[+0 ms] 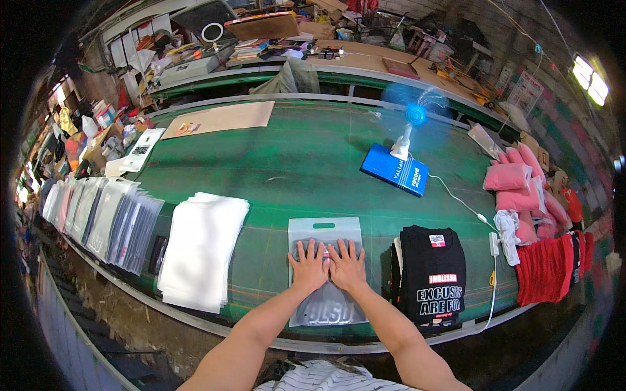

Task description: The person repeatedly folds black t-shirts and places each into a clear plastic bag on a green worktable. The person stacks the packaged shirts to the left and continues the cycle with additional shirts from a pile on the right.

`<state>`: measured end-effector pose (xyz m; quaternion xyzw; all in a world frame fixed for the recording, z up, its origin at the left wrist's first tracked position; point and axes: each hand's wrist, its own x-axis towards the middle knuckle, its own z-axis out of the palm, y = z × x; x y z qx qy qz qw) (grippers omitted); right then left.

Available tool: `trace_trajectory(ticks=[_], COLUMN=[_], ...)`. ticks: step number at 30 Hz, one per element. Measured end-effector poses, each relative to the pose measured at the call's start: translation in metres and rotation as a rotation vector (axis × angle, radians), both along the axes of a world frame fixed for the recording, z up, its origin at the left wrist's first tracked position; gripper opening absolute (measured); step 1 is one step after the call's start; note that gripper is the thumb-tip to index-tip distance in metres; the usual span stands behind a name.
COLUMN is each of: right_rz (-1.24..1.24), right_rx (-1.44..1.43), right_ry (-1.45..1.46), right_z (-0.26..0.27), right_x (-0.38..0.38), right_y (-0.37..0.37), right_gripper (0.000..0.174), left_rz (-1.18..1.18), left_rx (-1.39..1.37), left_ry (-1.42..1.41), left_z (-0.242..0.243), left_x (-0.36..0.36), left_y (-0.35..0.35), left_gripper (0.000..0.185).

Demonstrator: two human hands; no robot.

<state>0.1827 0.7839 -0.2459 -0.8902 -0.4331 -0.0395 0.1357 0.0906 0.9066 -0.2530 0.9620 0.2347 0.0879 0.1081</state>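
Note:
A frosted plastic garment bag [325, 293] with a cut-out handle lies flat on the green table [274, 181] in front of me. Dark folded clothing with pale lettering shows through it. Both palms press on the bag's upper half: my left hand [309, 266] and my right hand [347, 266] lie side by side, fingers spread and thumbs close together. They cover the middle of the bag. To the right is a stack of folded black printed T-shirts [433, 264]. A pile of white translucent bags or sheets [203, 249] lies to the left.
Filled bags [105, 220] overlap in a row at far left. A running blue fan [415, 115] stands on a blue record book [393, 168]; its white cord [455, 195] runs right. Pink bundles [508, 177] and red folded garments [545, 269] line the right side. Cardboard [220, 119] lies behind.

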Motion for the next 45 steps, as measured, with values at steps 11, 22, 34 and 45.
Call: trace_trajectory(ticks=[11, 22, 34, 45], right_rz=[-0.142, -0.151, -0.437, -0.060], right_rx=[-0.090, 0.067, 0.421, 0.430], right_ry=[0.159, 0.097, 0.376, 1.460], right_z=[0.006, 0.003, -0.002, 0.033], right_x=[-0.036, -0.084, -0.072, -0.036], right_y=[-0.019, -0.080, -0.104, -0.107], right_gripper=[0.054, 0.050, 0.061, 0.051], left_rz=[-0.117, -0.105, 0.328, -0.092], left_rx=[-0.021, -0.217, -1.329, -1.367], left_ry=[-0.040, -0.353, -0.566, -0.117], left_z=[0.008, -0.011, -0.025, 0.092], left_x=[-0.062, -0.077, -0.109, -0.171], left_y=[-0.016, -0.001, 0.014, -0.018], left_gripper=[0.058, 0.052, 0.057, 0.090])
